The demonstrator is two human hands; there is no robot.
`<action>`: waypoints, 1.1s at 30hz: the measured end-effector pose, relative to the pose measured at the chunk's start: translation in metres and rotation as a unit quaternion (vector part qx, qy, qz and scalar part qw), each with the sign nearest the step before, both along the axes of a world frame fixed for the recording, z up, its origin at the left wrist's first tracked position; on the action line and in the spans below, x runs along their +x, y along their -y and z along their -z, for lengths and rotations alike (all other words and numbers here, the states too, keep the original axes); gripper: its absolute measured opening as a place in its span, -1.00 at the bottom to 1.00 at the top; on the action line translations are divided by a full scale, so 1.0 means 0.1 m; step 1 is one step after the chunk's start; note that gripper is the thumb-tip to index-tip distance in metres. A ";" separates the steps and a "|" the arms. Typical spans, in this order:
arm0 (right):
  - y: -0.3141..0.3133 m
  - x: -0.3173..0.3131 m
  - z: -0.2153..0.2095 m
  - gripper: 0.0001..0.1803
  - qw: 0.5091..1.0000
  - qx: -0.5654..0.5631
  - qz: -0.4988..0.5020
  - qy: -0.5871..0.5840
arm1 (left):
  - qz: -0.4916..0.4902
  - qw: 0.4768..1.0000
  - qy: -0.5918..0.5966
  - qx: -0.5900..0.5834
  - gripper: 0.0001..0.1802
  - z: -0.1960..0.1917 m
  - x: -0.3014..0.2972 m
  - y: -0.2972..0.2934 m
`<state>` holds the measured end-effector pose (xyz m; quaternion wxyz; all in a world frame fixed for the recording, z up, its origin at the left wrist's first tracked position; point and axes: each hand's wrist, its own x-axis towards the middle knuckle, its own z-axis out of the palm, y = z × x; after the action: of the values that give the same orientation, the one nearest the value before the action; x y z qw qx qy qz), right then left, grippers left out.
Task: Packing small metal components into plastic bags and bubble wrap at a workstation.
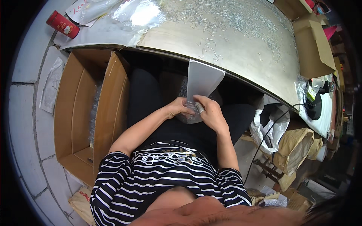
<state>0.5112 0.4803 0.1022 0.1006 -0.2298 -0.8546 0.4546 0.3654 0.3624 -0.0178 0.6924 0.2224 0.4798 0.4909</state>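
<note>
A: Held low over the lap, just short of the worktop (166, 41): a translucent plastic sheet (203, 80), caught between two bare hands.

B: Gripped how?

A: Pinched at the near end, from the left by the left hand (177, 107), with fingers clamped on the plastic; from the right by the right hand (213, 114), with fingers likewise clamped on it. Around one finger on the right, a pale band (202, 108). Too small to make out: the exact folds between the fingertips.

B: And at the far end?

A: Stretched away to the worktop's near edge; impossible to tell whether touching.

B: Strewn across the worktop?

A: Small metal pins (241, 22), loose and thick toward the far middle and right, thinner nearer the edge. To the left of them, crumpled clear film (141, 15) in bright glare. Near the far left corner, a red tin (62, 24). At the far right, an open carton (313, 49).

B: Down to the left?

A: Beside the left leg, an open cardboard box (110, 113), with shiny contents (95, 109) too dim to name.

B: And to the right?

A: Below the worktop, a crumpled white bag (260, 126), crossed by a black cable (277, 121); just beside it, a brown paper sack (294, 150).
</note>
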 end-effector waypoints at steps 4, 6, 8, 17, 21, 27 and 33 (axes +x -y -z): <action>-0.15 0.13 -0.06 -0.74 0.994 -0.063 0.065 -0.056 | 0.043 0.992 0.118 -0.019 -0.36 -0.26 0.03 0.05; -0.26 0.19 -0.07 -0.70 0.996 -0.040 0.050 -0.059 | 0.029 0.991 0.127 -0.012 -0.38 -0.44 0.03 -0.03; -0.32 0.26 0.06 -0.68 0.999 -0.023 0.005 -0.028 | 0.017 0.990 0.135 0.029 -0.37 -0.57 0.05 -0.19; -1.20 0.81 -0.51 -0.86 0.929 0.074 0.322 -0.165 | -0.046 0.991 -0.012 0.124 -0.40 -1.14 -0.25 -0.05; -2.41 1.60 -0.60 -0.88 0.801 0.218 0.524 -0.191 | 0.007 0.991 -0.063 0.120 -0.46 -1.26 -0.58 0.21; -3.84 2.26 -0.12 -0.79 0.655 0.492 0.557 0.138 | -0.139 0.958 0.227 0.110 -0.13 -1.43 -0.79 0.48; -2.65 1.61 -0.78 -0.60 0.741 0.475 0.466 -0.086 | -0.096 0.955 0.246 0.135 -0.09 -1.57 -0.70 0.21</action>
<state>0.6720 0.7456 0.1802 0.4694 -0.4819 -0.7337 -0.0958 0.2953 0.3411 0.1395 0.7023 0.1391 0.2431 0.6545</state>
